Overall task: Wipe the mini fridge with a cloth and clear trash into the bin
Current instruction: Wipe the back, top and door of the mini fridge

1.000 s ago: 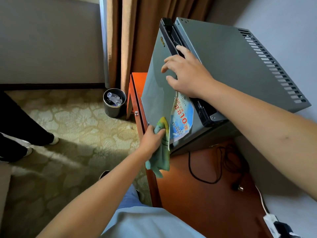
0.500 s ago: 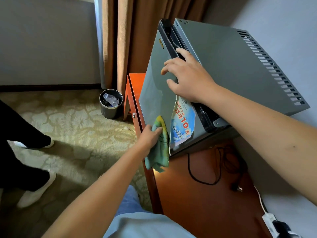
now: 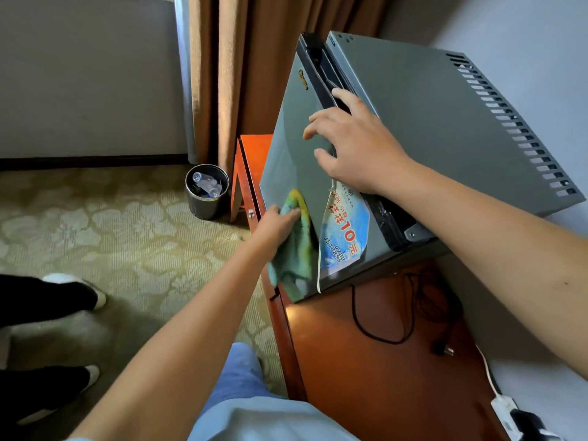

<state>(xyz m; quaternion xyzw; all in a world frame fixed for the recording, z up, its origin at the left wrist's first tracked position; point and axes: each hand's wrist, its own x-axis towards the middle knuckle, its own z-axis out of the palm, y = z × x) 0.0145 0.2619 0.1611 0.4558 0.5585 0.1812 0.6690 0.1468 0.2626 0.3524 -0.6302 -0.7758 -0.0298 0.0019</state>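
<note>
Cloth (image 3: pixel 294 246) risen up fridge door (image 3: pixel 286 148), bunched in left hand (image 3: pixel 276 221) grip

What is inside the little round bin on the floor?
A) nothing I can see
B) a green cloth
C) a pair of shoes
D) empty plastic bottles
D: clear plastic bottles lie inside the dark round bin by the curtain, while the left hand holds the green cloth against the fridge door.

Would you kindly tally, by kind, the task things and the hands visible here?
Mini fridge: 1
Cloth: 1
Bin: 1
Hands: 2, left hand and right hand
Total: 5
</note>
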